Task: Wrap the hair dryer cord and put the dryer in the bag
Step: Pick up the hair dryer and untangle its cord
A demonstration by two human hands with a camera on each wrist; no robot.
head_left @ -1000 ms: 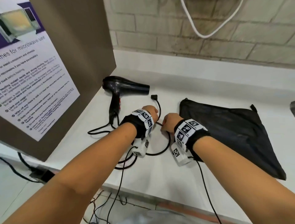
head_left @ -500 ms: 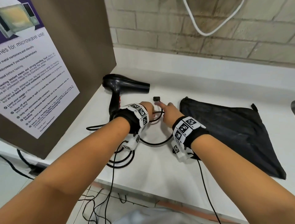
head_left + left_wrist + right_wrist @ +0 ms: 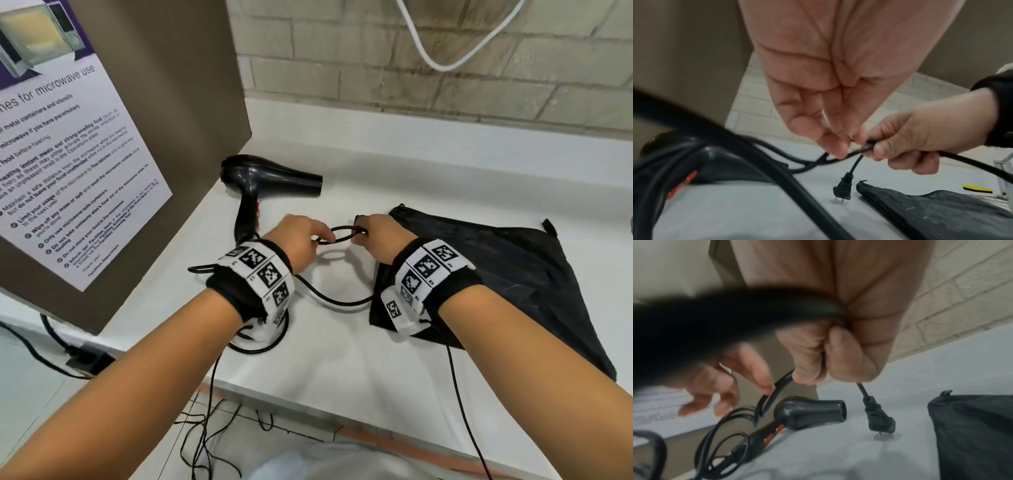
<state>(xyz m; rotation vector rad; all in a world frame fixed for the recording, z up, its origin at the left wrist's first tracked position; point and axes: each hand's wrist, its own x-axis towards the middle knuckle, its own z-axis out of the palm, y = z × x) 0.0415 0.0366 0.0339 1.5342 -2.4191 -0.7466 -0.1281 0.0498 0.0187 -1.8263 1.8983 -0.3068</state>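
Head view: the hair dryer [image 3: 260, 181] lies on its side on the white counter [image 3: 342, 359], near the brown panel [image 3: 164, 102], nozzle pointing right. The black bag [image 3: 513, 274] lies flat at the right, well apart from the dryer. Between them the left hand [image 3: 298, 238] and right hand [image 3: 376, 240] hold a small loop of the cord [image 3: 337, 230] raised above the counter; the rest of the cord trails in slack curves toward the counter edge.

Left wrist view: the left fingertips [image 3: 838, 151] pinch the cord [image 3: 857, 151] where two strands cross. The right hand [image 3: 920, 138] grips it just beside them, fingers curled. The plug [image 3: 842, 188] hangs down, its prongs touching the counter, close to the bag's corner [image 3: 920, 211].

Right wrist view: the right hand [image 3: 828, 356] is clenched round the cord, the plug [image 3: 879, 420] dangling below. The left fingers [image 3: 756, 369] look partly spread; blur prevents certainty. Loose coils lie by the dryer handle [image 3: 766, 433].

Assessment: wrapping has only begun, one loop formed. The next move calls for gathering further slack into matching loops while keeping the crossing pinched
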